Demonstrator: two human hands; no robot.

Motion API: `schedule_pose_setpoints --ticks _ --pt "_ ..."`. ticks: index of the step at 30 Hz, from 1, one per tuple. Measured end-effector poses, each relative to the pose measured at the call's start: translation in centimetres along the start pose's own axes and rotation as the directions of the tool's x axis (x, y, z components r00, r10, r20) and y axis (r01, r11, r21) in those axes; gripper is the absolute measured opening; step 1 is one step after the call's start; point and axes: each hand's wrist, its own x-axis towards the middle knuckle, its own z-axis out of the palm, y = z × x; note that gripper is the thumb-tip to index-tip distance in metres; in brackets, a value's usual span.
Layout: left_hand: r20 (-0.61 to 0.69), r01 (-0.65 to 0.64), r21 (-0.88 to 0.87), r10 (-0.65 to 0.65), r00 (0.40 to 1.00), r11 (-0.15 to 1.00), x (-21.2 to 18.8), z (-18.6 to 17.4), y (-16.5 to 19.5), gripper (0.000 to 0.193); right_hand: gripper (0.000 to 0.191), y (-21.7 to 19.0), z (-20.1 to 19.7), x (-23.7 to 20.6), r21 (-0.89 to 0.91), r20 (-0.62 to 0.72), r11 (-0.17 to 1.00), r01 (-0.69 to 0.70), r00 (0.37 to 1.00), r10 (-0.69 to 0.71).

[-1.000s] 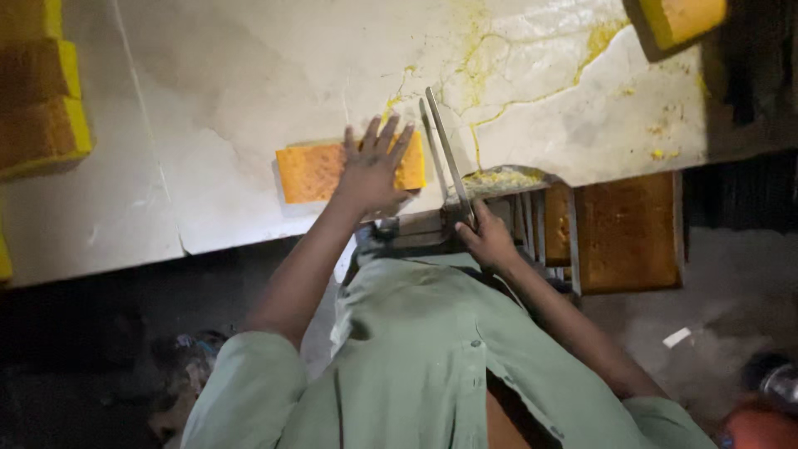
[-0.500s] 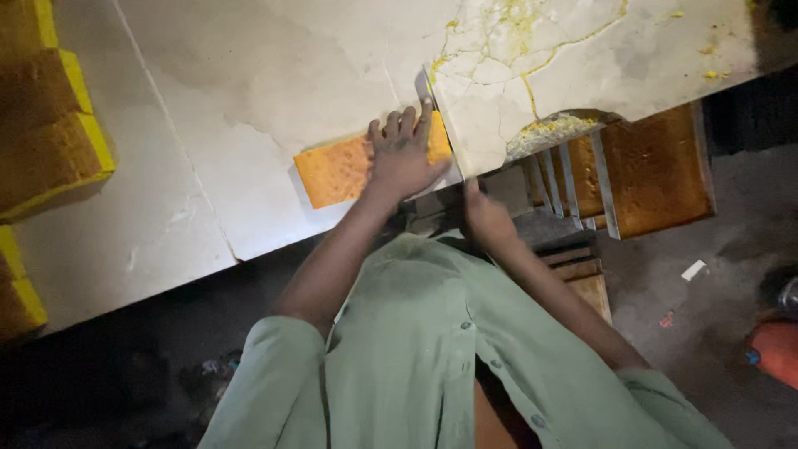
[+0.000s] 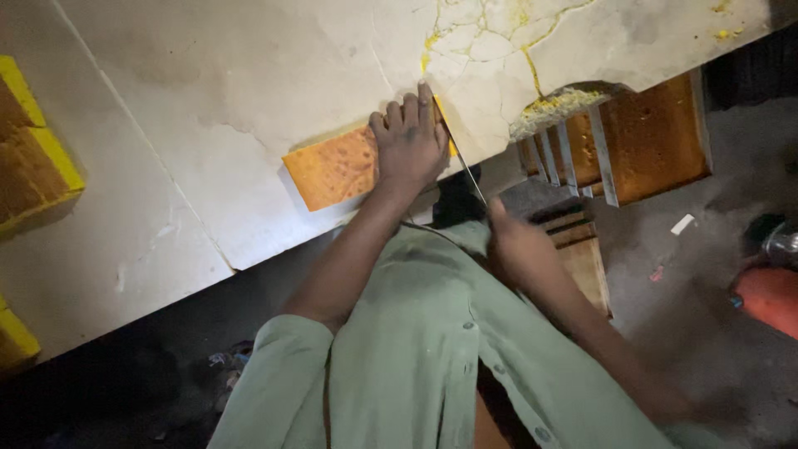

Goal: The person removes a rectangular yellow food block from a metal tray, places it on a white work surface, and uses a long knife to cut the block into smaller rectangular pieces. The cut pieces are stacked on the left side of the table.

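Beside the cake slab (image 3: 332,166), stacked yellow cakes (image 3: 33,158).

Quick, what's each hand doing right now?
Left hand: open, flat on the orange sponge-like slab.
Right hand: closed on the thin metal blade.

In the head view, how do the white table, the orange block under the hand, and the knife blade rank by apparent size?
1. White table, largest by far.
2. Orange block.
3. Knife blade, a thin sliver, smallest.

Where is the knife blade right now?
In the head view, the knife blade runs along the right end of the orange cake slab, beside the left hand, gripped by the right hand.
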Motion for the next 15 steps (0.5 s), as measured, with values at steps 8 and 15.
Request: schedule_pose_setpoints --ticks 8,15 --pt "0.121 0.042 -0.008 -0.040 0.992 0.999 0.6 -0.8 -0.1 0.077 0.061 2.9 7.3 7.5 0.041 -0.156 0.997 0.059 0.986 -0.051" --pt "0.502 -0.243 -0.048 0.234 0.832 0.969 0.3 -0.3 2.6 0.042 0.040 9.7 8.7 7.1 0.298 -0.358 0.918 0.263 0.922 -0.148"
